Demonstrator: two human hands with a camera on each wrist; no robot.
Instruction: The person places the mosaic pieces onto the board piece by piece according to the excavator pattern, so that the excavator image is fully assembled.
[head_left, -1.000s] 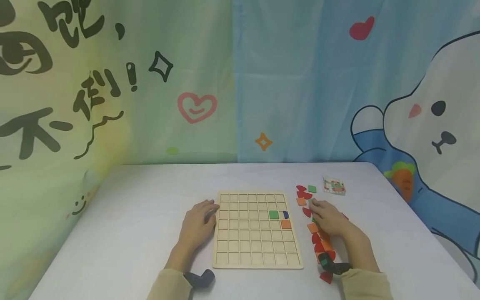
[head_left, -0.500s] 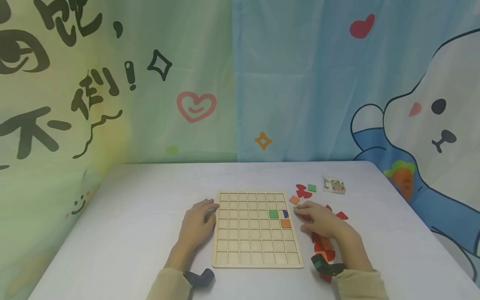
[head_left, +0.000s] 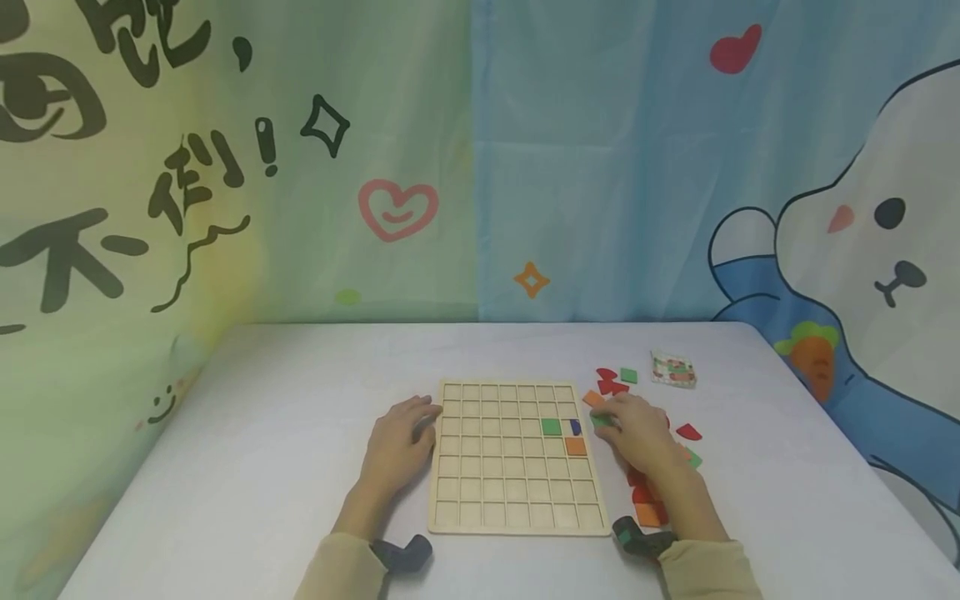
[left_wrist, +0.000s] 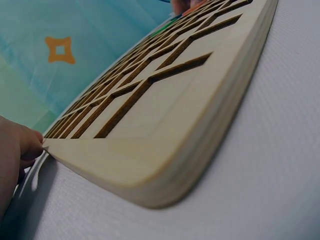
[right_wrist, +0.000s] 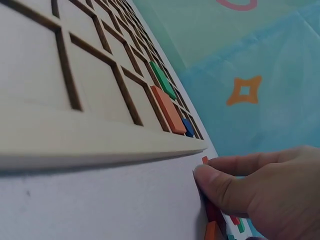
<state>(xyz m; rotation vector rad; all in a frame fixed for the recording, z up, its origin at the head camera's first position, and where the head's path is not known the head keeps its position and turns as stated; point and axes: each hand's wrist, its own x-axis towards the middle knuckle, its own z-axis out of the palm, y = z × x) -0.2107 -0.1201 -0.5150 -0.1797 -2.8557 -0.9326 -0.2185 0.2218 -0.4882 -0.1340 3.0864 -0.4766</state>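
Wood and cloth, mostly matt.
Grid board [head_left: 501,467]: wood, smooth matt face, layered edge. Table covering [head_left: 225,467]: finely textured, matt. Backdrop [head_left: 600,183]: creased cloth. Orange tile [right_wrist: 168,110]: smooth.

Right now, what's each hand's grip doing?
Left hand: open, touching the wooden board.
Right hand: closed, pinching a green tile.

I have my left hand [head_left: 397,437] palm down, its fingers relaxed and slightly bent, the thumb set apart. My right hand [head_left: 639,427] angles leftward, thumb [right_wrist: 215,182] and forefinger [right_wrist: 242,162] drawn together at the tips. Both forearms [head_left: 367,507] reach forward from rolled-back sleeves [head_left: 341,571], slanting inward.
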